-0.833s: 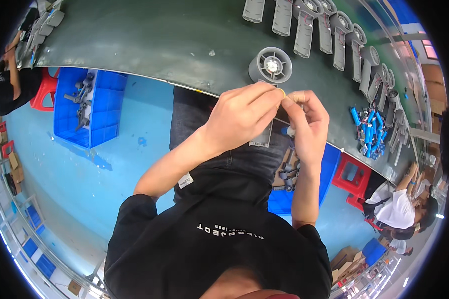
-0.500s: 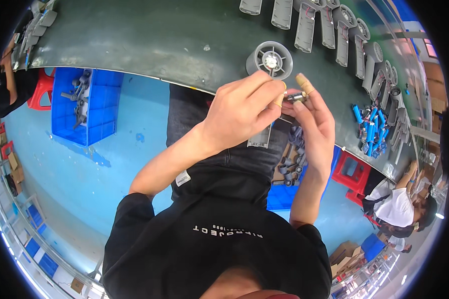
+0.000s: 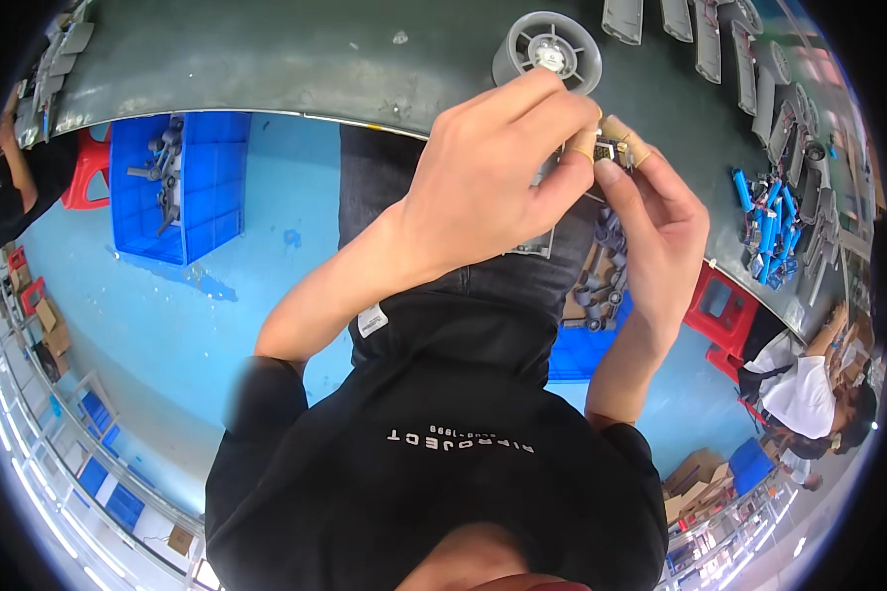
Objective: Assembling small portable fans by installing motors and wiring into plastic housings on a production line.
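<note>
Both hands meet in the upper right of the frame, just over the edge of the grey-green table (image 3: pixel 266 59). The left hand (image 3: pixel 483 182) and the right hand (image 3: pixel 655 222) pinch together one small dark part (image 3: pixel 607 151), held between their fingertips, some of which wear tan finger covers. Its long axis I cannot tell; it is mostly hidden. A grey round wheel (image 3: pixel 547 47) lies on the table just above the fingers, nearer to the left hand. Below the hands there is open room, with a blue bin (image 3: pixel 182 187) far to the left.
</note>
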`<state>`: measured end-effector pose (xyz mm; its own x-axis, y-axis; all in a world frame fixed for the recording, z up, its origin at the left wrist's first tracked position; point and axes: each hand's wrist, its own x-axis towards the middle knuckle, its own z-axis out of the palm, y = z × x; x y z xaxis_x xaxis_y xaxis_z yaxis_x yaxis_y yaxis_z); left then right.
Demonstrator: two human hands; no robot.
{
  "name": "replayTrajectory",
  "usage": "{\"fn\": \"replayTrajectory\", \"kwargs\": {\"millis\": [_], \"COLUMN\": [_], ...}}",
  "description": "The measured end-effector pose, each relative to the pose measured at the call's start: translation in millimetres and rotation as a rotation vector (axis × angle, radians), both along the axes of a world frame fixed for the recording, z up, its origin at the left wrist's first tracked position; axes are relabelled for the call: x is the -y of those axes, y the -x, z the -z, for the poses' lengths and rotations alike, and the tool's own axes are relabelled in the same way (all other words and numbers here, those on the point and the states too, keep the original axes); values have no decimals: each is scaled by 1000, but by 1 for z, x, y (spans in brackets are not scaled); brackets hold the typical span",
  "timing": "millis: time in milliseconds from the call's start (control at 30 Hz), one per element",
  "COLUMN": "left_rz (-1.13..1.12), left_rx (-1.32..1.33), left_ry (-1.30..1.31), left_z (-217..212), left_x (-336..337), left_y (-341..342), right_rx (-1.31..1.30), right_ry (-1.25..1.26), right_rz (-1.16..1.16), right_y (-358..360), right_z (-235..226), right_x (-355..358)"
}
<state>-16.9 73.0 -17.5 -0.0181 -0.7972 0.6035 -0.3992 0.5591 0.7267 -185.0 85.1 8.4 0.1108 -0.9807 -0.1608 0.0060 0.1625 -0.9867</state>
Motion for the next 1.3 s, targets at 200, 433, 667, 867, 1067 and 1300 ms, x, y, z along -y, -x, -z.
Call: {"fn": "replayTrajectory", "kwargs": {"millis": [200, 433, 667, 867, 1067, 1300], "left_rz": [-1, -25, -30, -40, -3, 24], "left_rx": [42, 92, 91, 48, 29, 12], "left_ry": [33, 73, 77, 76, 66, 63], "left_z": [6, 9, 9, 8, 8, 7], "left_x": [-1, -2, 0, 1, 3, 1], "left_y": [4, 4, 5, 7, 2, 3], "right_rx": [-330, -458, -467, -505, -556, -623], "right_ry": [411, 668, 744, 761, 831, 945], "right_rz": [67, 70, 116, 158, 133, 136], "right_y": [-8, -12, -14, -19, -18, -17], "right_z": [22, 39, 45, 44, 39, 41], "right_x": [2, 7, 9, 7, 11, 13]}}
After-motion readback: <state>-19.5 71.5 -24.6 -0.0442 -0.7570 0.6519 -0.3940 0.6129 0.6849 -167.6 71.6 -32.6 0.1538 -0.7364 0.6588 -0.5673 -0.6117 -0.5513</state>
